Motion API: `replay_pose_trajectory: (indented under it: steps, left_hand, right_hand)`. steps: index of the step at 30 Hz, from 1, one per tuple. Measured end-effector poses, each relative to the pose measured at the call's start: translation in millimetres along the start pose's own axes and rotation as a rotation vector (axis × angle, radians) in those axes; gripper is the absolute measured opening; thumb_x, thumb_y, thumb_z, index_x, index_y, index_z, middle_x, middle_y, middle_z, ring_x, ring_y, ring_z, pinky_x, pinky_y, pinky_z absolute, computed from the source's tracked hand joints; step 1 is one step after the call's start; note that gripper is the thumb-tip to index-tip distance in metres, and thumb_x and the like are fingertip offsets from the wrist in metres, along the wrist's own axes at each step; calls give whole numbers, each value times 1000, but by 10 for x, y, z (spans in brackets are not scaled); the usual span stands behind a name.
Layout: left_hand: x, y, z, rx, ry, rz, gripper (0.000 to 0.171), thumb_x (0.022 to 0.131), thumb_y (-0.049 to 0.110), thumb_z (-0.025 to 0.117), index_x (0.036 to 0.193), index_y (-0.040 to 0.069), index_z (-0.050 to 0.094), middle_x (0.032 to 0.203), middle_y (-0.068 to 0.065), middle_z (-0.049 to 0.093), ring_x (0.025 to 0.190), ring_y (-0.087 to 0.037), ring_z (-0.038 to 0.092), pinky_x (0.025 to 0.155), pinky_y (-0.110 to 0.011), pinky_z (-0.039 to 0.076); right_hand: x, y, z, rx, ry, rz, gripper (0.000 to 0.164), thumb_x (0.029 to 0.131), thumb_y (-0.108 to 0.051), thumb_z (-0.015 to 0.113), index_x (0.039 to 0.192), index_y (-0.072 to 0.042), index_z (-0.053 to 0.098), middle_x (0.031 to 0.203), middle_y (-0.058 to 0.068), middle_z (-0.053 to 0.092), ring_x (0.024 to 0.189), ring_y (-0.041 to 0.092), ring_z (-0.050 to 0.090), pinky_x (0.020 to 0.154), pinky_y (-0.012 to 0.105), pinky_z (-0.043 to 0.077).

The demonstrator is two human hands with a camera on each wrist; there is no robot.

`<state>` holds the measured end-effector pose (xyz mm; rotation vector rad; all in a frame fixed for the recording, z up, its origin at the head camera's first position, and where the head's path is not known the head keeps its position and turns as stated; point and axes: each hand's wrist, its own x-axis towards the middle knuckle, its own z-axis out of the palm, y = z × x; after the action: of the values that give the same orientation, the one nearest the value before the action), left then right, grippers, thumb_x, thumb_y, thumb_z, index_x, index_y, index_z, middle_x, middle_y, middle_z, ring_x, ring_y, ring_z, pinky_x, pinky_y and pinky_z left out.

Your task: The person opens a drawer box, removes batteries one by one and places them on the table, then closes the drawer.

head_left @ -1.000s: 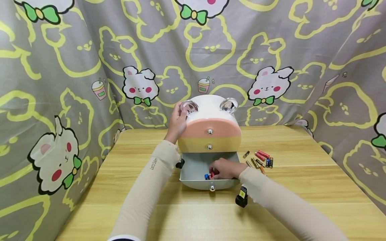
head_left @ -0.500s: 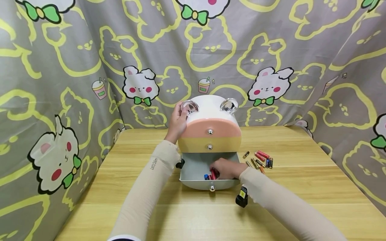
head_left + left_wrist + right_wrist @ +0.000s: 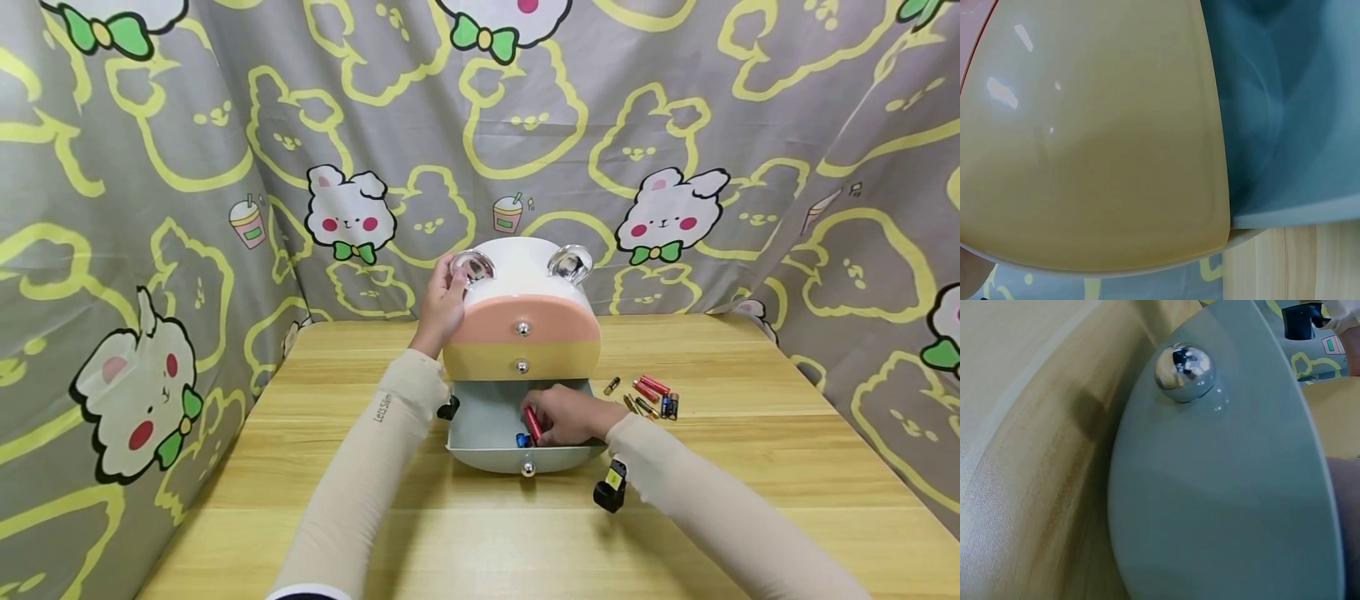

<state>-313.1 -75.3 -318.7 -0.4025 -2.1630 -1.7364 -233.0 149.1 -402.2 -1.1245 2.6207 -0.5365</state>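
A small chest of drawers [image 3: 517, 267] with a white top, silver ears and coloured fronts stands on the table. My left hand [image 3: 444, 300] grips its upper left side by the silver ear, thumb in front. The grey bottom drawer [image 3: 480, 417] is pulled out. Inside it my right hand [image 3: 567, 414] pinches a red battery [image 3: 532, 423] between thumb and fingers, tilted. Just beside this lies a blue battery [image 3: 522, 440] near the drawer's front wall. In the right wrist view the drawer front [image 3: 1222, 475] hides most of the hand.
Right of the chest, several loose batteries lie on the wooden table [image 3: 750, 467], among them a red battery [image 3: 654, 384] and a dark blue battery [image 3: 665, 406]. A patterned curtain [image 3: 525, 167] encloses the back and both sides.
My right hand has risen slightly and shifted a little right, lifting the red battery from beside the others in the drawer. My left hand and the chest have stayed put.
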Motion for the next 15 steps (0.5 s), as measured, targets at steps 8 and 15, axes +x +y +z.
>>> replay_pose_trajectory:
  steps: [8, 15]
  left_hand:
    - [-25, 65, -7, -11, 2, -10, 37, 106, 21, 39, 141, 9, 44, 136, -13, 52, 124, -19, 47, 105, -33, 33]
    - [2, 11, 15, 0, 15, -9, 37, 105, 21, 39, 140, 10, 45, 135, -12, 53, 123, -17, 48, 104, -31, 34]
  right_hand:
    - [-85, -14, -119, 6, 29, 20, 51, 78, -9, 80, 122, 1, 57, 78, -7, 58, 68, 6, 53, 63, 25, 48]
    - [-180, 10, -184, 44, 69, 29, 48, 78, -5, 79, 121, 2, 58, 81, -1, 58, 70, 14, 54, 62, 26, 47]
